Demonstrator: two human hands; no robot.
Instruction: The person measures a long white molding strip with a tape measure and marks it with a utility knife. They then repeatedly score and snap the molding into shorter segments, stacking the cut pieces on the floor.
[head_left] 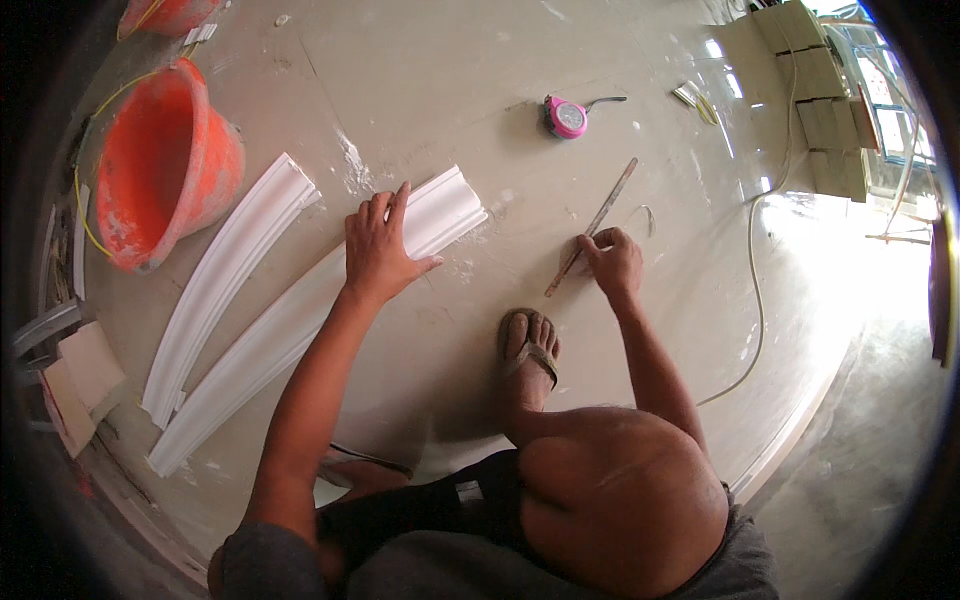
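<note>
My left hand [378, 245] lies across a long white cornice moulding [455, 210], with its fingers at the far edge and its thumb at the near edge. This moulding rests on the floor and runs down to the left under my forearm. A second, shorter white moulding [235, 270] lies beside it on the left. To the right, my right hand [613, 262] pinches a thin, rust-brown metal strip [612, 198] between thumb and fingers. The strip slants just above the floor; whether it touches is unclear. A short curved sliver [650, 218] lies to its right.
A pink tape measure [568, 118] sits on the floor ahead. An orange bucket [215, 140] lies tipped at the left, near board scraps [85, 375]. A cable [757, 290] runs down the right side, below stacked blocks [825, 110]. My sandalled foot [530, 345] stands between my hands.
</note>
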